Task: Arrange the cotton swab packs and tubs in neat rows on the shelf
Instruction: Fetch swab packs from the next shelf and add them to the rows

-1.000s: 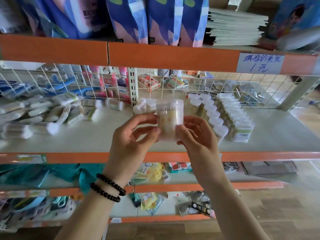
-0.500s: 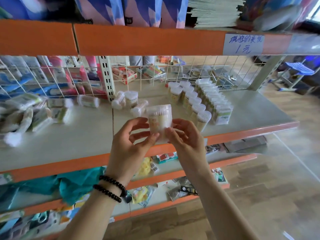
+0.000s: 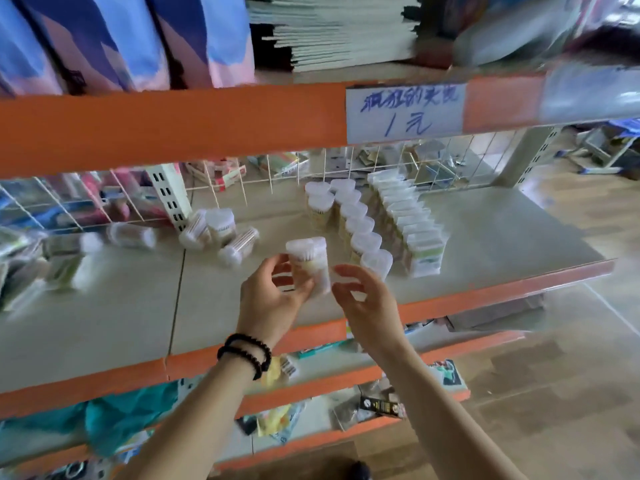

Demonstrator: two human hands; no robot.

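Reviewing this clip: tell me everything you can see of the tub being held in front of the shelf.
The tub is a small clear plastic container with a pale, frosted-looking lid on top, packed with cotton swabs standing on end. It is held upright, above the shelf's front part, just left of the near end of the row of tubs. The left hand grips its lower part. The right hand is at its right side with fingers relaxed; contact is unclear.

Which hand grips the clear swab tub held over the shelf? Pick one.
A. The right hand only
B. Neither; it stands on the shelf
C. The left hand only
C: the left hand curls its fingers round the swab tub, while the right hand hovers beside it with loose fingers.
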